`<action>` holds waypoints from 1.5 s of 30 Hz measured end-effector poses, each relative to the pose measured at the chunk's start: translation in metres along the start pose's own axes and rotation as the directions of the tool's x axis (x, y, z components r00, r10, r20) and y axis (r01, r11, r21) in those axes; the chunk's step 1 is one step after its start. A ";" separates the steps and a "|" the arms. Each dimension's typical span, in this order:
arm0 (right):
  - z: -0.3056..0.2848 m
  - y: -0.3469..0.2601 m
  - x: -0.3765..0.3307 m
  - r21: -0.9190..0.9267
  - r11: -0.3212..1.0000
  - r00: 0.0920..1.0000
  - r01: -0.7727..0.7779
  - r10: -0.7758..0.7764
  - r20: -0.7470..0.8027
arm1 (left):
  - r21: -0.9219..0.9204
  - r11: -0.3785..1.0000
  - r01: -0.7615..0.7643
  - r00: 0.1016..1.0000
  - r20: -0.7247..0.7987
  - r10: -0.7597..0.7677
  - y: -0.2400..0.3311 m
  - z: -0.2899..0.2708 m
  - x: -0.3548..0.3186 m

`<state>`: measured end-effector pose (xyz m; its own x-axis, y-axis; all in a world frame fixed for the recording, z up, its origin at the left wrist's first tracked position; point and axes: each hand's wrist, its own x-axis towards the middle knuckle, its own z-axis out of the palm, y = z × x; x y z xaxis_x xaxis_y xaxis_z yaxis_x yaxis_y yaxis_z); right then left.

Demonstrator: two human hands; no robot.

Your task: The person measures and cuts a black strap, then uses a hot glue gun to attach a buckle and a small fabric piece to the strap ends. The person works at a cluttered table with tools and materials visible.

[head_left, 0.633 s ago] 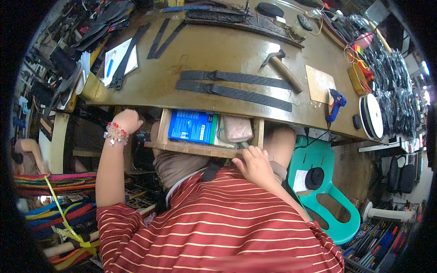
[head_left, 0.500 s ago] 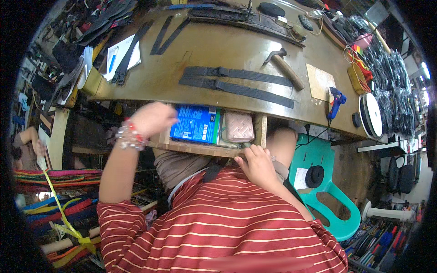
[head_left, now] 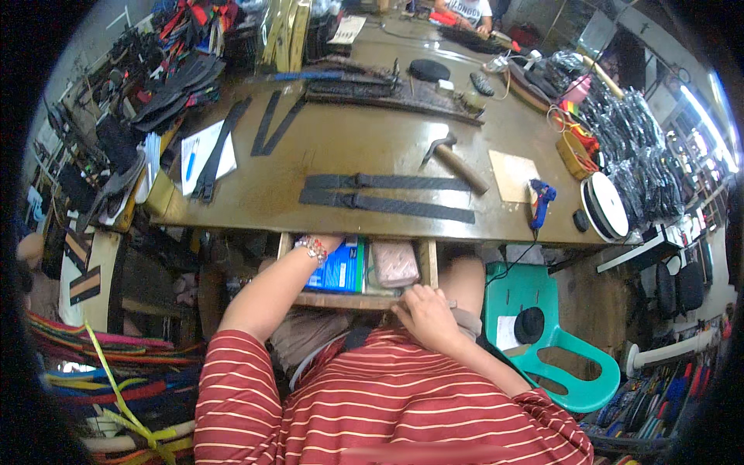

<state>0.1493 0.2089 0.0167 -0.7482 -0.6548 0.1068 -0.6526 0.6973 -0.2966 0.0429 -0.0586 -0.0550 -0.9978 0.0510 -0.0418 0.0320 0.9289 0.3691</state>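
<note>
Your left hand is reaching into the open drawer under the near edge of the table, past the beaded bracelet at the wrist. The fingers are hidden under the table's lip, so you cannot tell whether they are spread or closed on anything. Just beside that wrist lies the blue box, with the pink pouch next to it toward the drawer's right side. Your right hand rests on the drawer's front rail, fingers curled loosely over the wood and holding nothing else.

To do this well, keep the right hand steady on the rail so the drawer does not slide while the left searches. Feel along the back of the drawer instead of dragging the blue box forward, and lift the wrist clear of the table edge before drawing anything out, since the bracelet could probably catch there.

On the table top, two black straps lie side by side near the near edge, a hammer rests beyond them, and a blue glue gun sits toward the near right corner
</note>
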 end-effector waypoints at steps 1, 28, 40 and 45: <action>-0.001 0.000 0.001 -0.009 1.000 1.000 0.009 -0.009 0.001 | 0.006 1.000 0.019 1.000 0.007 -0.019 -0.003 0.002 0.008; 0.003 0.017 0.040 -0.047 0.994 0.992 0.102 -0.097 0.084 | 0.029 0.992 0.123 0.992 0.012 -0.124 -0.024 0.003 0.035; 0.004 0.014 0.036 -0.054 0.993 0.994 0.102 -0.099 0.049 | 0.047 0.992 0.119 0.993 0.009 -0.120 -0.027 0.004 0.035; 0.008 0.016 0.036 -0.080 0.988 0.991 0.130 -0.127 0.045 | 0.055 0.991 0.121 0.993 0.012 -0.122 -0.028 0.005 0.034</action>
<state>0.1125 0.1941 0.0086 -0.6532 -0.7505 0.1005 -0.7519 0.6272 -0.2034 0.0085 -0.0809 -0.0716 -0.9935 -0.0578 -0.0977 -0.0856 0.9470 0.3097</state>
